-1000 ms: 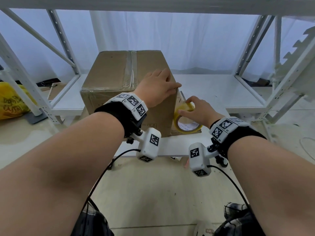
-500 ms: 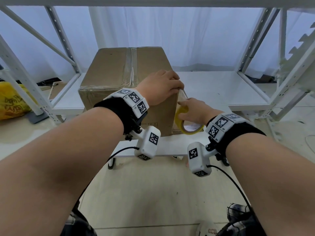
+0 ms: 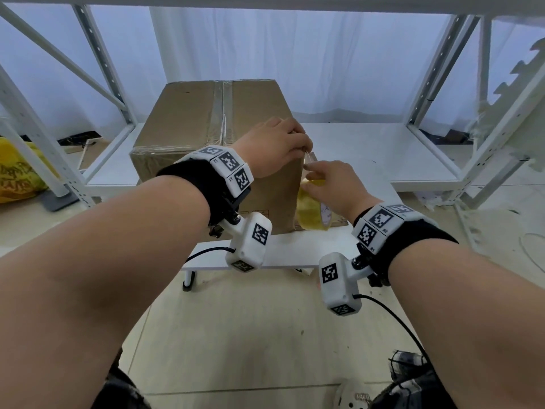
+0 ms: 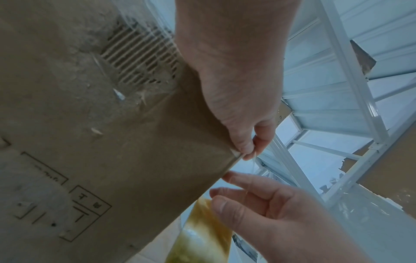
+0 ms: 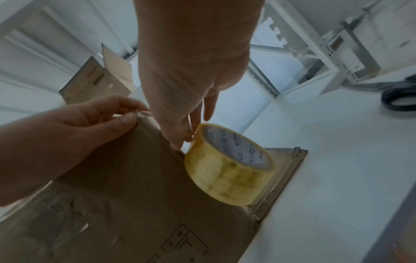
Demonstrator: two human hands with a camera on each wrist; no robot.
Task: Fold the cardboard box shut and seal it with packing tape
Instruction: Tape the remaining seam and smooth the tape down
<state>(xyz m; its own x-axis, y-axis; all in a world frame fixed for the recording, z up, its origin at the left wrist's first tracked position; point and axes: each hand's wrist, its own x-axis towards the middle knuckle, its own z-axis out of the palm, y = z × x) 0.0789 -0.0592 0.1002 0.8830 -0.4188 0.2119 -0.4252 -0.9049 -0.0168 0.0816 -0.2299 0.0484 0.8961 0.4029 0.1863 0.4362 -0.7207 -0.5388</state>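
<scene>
Cardboard box (image 3: 188, 122) sits closed on the white shelf (image 3: 368, 149), tape along its top seam. My left hand (image 3: 274, 146) pinches the tape end (image 3: 309, 157) at the box's upper right corner. My right hand (image 3: 330, 187) seems to grip the tape roll (image 5: 227, 170) by its rim, just beside the box's right side.

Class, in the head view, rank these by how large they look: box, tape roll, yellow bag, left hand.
1. box
2. left hand and yellow bag: these look alike, and the bag is cut off by the frame edge, so they are not ranked
3. tape roll, partly hidden
</scene>
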